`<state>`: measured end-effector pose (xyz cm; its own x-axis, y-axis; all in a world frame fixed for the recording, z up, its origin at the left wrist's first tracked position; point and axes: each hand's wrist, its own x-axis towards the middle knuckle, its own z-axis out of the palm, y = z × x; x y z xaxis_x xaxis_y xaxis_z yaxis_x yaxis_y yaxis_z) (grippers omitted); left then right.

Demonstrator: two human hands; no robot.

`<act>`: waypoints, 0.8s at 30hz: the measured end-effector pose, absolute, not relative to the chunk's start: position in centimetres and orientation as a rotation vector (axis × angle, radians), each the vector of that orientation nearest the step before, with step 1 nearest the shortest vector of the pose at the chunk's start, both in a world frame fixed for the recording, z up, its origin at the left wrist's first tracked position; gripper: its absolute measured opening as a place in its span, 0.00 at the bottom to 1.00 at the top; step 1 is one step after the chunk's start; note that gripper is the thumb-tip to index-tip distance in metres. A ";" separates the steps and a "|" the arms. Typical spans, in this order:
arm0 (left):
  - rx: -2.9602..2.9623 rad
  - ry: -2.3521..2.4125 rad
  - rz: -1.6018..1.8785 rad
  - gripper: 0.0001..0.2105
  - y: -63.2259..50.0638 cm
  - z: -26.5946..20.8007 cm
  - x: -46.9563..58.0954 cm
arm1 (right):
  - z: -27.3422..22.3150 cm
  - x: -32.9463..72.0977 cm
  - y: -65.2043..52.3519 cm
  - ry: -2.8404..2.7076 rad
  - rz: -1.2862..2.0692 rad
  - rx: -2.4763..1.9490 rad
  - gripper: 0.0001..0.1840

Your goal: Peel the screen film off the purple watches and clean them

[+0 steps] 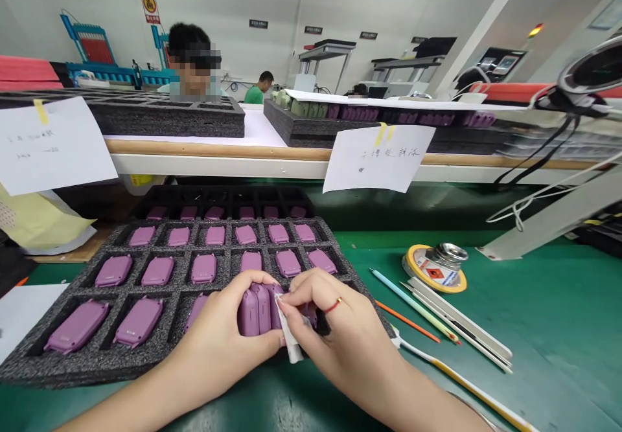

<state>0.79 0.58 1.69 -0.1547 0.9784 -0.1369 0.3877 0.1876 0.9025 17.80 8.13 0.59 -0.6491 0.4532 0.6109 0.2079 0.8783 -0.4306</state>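
Note:
Purple plastic device casings [255, 310], pressed side by side in a small stack, are held in my left hand [221, 322], its fingers and thumb wrapped around them. My right hand [335, 318] pinches a folded white wipe [290, 341] against the right end of the stack. Part of that end is hidden behind the right fingers. Both hands are above the front edge of a black foam tray [160, 362], whose compartments hold several more purple casings [136, 322].
Right of the tray lie a light blue brush [408, 299], an orange stick [408, 320], a white-and-yellow toothbrush-like handle [457, 374], tweezers-like tools [457, 325] and a round can on yellow tape [459, 281]. A shelf [243, 163] with foam trays crosses behind. People sit beyond it.

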 end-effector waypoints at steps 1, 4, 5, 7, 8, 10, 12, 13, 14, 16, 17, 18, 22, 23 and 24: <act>1.307 1.682 0.951 0.19 0.6 1.6 0.8 | 0.6 17.8 8.0 -2.296 0.460 -0.489 0.07; 1.310 1.687 0.950 0.18 0.5 1.5 0.9 | 0.5 18.0 7.5 -2.311 0.537 -0.520 0.08; 1.315 1.687 0.948 0.18 0.5 1.5 1.0 | 0.3 18.0 7.5 -2.302 0.531 -0.538 0.09; 1.338 1.702 0.932 0.18 0.4 1.5 1.2 | -0.1 17.7 7.8 -2.289 0.516 -0.573 0.09; 1.348 1.715 0.921 0.18 0.4 1.6 1.2 | -0.4 17.6 8.1 -2.289 0.514 -0.585 0.10; 1.344 1.742 0.904 0.19 0.4 1.7 1.3 | -0.7 17.3 8.8 -2.294 0.554 -0.586 0.10; 1.311 1.740 0.897 0.19 0.6 1.9 1.2 | -0.5 17.3 9.5 -2.269 0.632 -0.591 0.09; 1.293 1.733 0.895 0.19 0.7 2.0 1.2 | -0.2 17.4 9.8 -2.246 0.651 -0.609 0.09; 1.283 1.731 0.889 0.20 0.8 2.0 1.1 | 0.3 17.6 10.1 -2.218 0.661 -0.626 0.08; 1.273 1.739 0.882 0.21 0.9 2.1 1.0 | 1.3 18.1 10.3 -2.169 0.658 -0.647 0.08; 1.271 1.743 0.883 0.21 1.0 2.1 1.0 | 1.7 18.4 10.2 -2.157 0.664 -0.646 0.08; 1.271 1.742 0.888 0.21 0.9 2.1 1.0 | 2.0 18.6 10.0 -2.153 0.683 -0.631 0.08; 1.289 1.682 0.932 0.20 0.8 1.8 1.0 | 1.8 18.8 8.8 -2.218 0.795 -0.509 0.07; 1.296 1.666 0.948 0.19 0.7 1.7 1.0 | 1.5 18.6 8.6 -2.240 0.798 -0.486 0.06; 1.305 1.651 0.960 0.19 0.7 1.6 1.0 | 1.2 18.4 8.4 -2.254 0.790 -0.473 0.06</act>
<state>1.03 0.68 1.56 -0.1427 0.9807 -0.1334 0.3687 0.1777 0.9124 18.35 8.39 1.23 -0.6943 0.5270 0.4902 0.1055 0.7482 -0.6550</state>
